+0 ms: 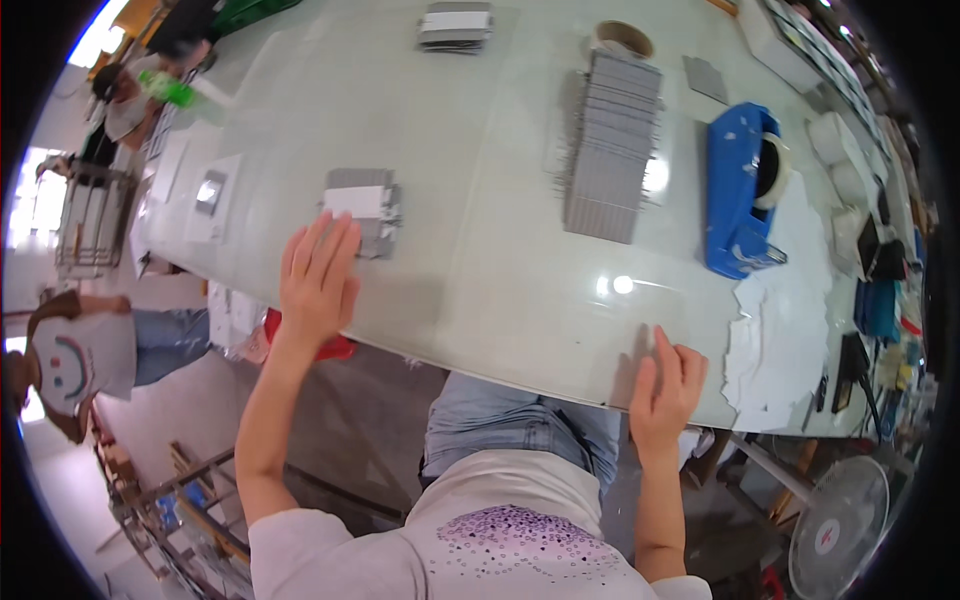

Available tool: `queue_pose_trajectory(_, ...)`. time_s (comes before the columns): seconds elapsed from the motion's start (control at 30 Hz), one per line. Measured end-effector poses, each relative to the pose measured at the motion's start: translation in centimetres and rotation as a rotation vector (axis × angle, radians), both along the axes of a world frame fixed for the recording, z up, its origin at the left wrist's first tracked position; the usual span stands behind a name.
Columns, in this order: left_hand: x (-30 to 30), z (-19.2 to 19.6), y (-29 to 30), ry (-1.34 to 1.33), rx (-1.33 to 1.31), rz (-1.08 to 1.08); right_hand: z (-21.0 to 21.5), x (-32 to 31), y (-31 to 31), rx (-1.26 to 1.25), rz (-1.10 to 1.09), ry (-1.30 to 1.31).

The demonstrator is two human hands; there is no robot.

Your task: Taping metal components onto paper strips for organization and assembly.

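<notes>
My left hand (pixel 318 280) lies with its fingers stretched out at the near edge of a small stack of grey strips (pixel 376 240) with a white paper band (pixel 355 200) across it. The fingertips reach the band; whether they press on it I cannot tell. Over the table's front edge, my right hand (pixel 668 395) has its fingers apart and slightly bent, with nothing seen in them. A long row of grey strips (pixel 612 150) lies beyond it. Farther off sits another banded grey stack (pixel 455 28).
A blue tape dispenser (pixel 735 190) stands on the right side of the table (pixel 480 270), beside torn white paper (pixel 785 320). A brown tape roll (pixel 625 40) and a grey piece (pixel 706 78) lie at the back. Two people are at the left; a fan (pixel 840 530) stands lower right.
</notes>
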State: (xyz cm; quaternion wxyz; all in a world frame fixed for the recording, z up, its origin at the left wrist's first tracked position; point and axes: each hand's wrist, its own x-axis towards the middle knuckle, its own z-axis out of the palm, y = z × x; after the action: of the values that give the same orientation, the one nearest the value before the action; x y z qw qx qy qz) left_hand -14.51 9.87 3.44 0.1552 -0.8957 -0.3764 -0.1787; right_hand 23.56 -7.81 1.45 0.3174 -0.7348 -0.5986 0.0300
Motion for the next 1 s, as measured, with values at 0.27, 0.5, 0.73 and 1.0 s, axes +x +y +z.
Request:
queue_pose_trajectory(0.27, 13.9, -1.7, -9.0, -0.527, -0.369, -0.260, 3.1, 1.7, 12.2, 0.134, 0.272, -0.133)
queue_pose_trajectory(0.5, 16.3, -4.1, -9.4, -0.660, -0.321, -0.129, 3.6, 3.7, 24.8, 0.134, 0.155, -0.415)
queue_pose_trajectory(0.73, 16.7, -4.0, -9.2, -0.676, -0.315, -0.144, 3.0, 4.2, 29.3, -0.037, 0.152, -0.521)
queue_pose_trajectory(1.0, 16.7, -4.0, -9.2, -0.666, -0.312, -0.149, 3.3, 3.8, 30.0, -0.093, 0.179, -0.435)
